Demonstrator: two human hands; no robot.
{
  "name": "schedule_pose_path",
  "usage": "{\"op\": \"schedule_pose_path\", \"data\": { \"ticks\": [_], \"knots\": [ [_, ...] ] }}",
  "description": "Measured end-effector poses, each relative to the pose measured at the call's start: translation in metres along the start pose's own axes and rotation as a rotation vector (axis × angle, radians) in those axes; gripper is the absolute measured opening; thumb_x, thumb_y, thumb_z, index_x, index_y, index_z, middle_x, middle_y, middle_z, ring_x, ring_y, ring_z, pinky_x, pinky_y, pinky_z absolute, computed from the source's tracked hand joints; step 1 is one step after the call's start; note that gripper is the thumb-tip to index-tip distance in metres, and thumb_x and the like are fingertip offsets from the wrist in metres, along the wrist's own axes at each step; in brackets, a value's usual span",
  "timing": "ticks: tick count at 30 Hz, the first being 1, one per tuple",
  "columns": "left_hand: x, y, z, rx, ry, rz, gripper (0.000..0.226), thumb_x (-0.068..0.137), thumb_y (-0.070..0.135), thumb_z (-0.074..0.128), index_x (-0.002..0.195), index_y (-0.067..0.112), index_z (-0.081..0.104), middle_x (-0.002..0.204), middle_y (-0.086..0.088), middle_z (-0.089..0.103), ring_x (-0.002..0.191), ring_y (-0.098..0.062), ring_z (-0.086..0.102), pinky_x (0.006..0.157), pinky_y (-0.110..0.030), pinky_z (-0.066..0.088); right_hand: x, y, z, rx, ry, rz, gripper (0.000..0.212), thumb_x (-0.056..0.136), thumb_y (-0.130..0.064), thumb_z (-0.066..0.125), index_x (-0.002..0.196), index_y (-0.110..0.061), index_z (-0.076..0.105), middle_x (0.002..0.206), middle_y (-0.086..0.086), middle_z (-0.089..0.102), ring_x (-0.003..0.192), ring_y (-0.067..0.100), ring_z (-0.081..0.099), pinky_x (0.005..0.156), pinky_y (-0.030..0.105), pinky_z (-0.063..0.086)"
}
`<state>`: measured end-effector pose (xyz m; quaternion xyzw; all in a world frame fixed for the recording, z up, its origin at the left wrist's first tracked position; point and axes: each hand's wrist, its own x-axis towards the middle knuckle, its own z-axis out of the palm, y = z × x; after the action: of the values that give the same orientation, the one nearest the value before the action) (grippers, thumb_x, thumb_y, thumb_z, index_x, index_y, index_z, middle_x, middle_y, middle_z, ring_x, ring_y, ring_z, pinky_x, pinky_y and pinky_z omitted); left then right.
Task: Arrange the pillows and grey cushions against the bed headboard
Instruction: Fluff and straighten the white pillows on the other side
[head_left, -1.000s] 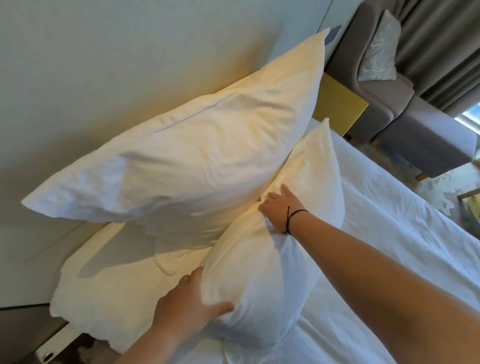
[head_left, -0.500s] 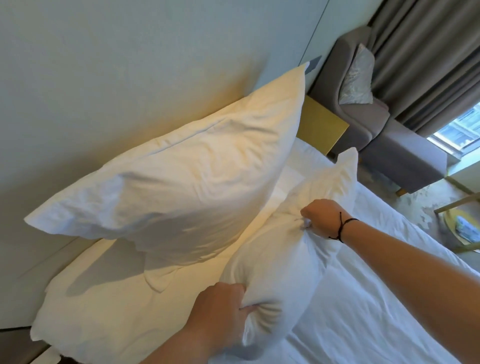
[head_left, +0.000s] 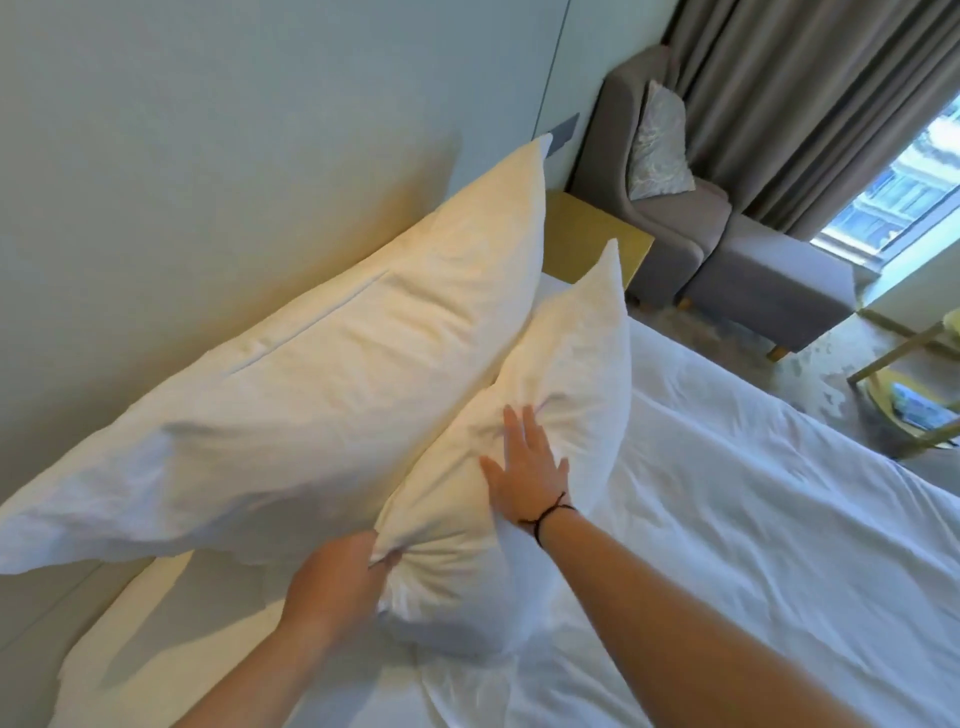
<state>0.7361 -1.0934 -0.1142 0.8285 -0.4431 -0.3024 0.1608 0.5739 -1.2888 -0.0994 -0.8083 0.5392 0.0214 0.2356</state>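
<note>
Over on the left, a large, plump white cotton pillow (head_left: 322, 384) leans against the pale padded headboard (head_left: 208, 156), propped above another flat white pillow (head_left: 171, 623) lying on the mattress beneath it. In front of that big one, the person's left hand (head_left: 337, 582) has its fingers curled into the lower corner of a smaller, soft white pillow (head_left: 524, 431), bunching the fabric there into puckers. That smaller pillow stands tilted, its upper corner pointing up toward the yellow bedside table (head_left: 587, 234), its back touching the large pillow's front. Just to the right, the right hand (head_left: 524, 467), a thin black band at its wrist, lies flat with its fingers straight and spread, pressing on the pillow's face and holding nothing. This looks like the settling step: the second pillow is being seated and patted into shape against the first. The next move probably calls for the left hand to let go of the corner so the pucker relaxes, then a smoothing press to keep it upright. The white sheet (head_left: 753, 519) stretches away to the right. A patterned grey cushion (head_left: 660, 145) sits on the grey armchair (head_left: 670, 208) in the far corner, well apart from both hands and yet to be fetched.
</note>
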Motion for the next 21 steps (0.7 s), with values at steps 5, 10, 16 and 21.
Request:
{"op": "schedule_pose_path", "data": {
  "ticks": [5, 10, 16, 21],
  "knots": [
    [0.002, 0.003, 0.004, 0.009, -0.019, 0.013, 0.039, 0.085, 0.058, 0.057, 0.072, 0.022, 0.052, 0.08, 0.0, 0.067, 0.086, -0.03, 0.065, 0.066, -0.034, 0.049, -0.06, 0.018, 0.062, 0.486, 0.005, 0.282, 0.093, 0.077, -0.081, 0.04, 0.15, -0.043, -0.004, 0.163, -0.005, -0.011, 0.149, 0.018, -0.008, 0.117, 0.056, 0.012],
    [-0.005, 0.01, -0.005, -0.015, 0.003, -0.055, 0.033, 0.084, 0.056, 0.059, 0.084, 0.027, 0.044, 0.085, 0.002, 0.059, 0.089, -0.032, 0.061, 0.073, -0.04, 0.052, -0.066, 0.022, 0.057, 0.579, -0.076, 0.279, 0.098, 0.078, -0.073, 0.051, 0.152, -0.038, -0.002, 0.162, 0.003, -0.012, 0.149, 0.024, -0.006, 0.121, 0.048, 0.01],
    [-0.029, 0.061, 0.019, 0.301, 0.226, 0.199, 0.081, 0.076, 0.047, 0.064, 0.146, 0.021, 0.032, 0.152, -0.015, 0.033, 0.14, -0.036, 0.027, 0.115, -0.05, 0.023, -0.095, 0.037, 0.053, 0.606, -0.15, 0.191, 0.093, 0.084, -0.062, 0.057, 0.155, -0.024, 0.009, 0.163, -0.002, 0.004, 0.149, 0.013, 0.009, 0.116, 0.029, 0.015],
    [-0.06, 0.11, 0.085, 0.382, -0.075, 0.519, 0.056, 0.093, 0.049, 0.047, 0.144, 0.028, 0.038, 0.157, -0.003, 0.031, 0.143, -0.023, 0.029, 0.116, -0.036, 0.019, -0.168, 0.099, 0.065, 0.889, -0.306, 0.398, 0.076, 0.086, -0.053, 0.062, 0.15, -0.028, 0.031, 0.149, -0.001, 0.045, 0.129, 0.014, 0.049, 0.107, 0.032, 0.04]
  ]
}}
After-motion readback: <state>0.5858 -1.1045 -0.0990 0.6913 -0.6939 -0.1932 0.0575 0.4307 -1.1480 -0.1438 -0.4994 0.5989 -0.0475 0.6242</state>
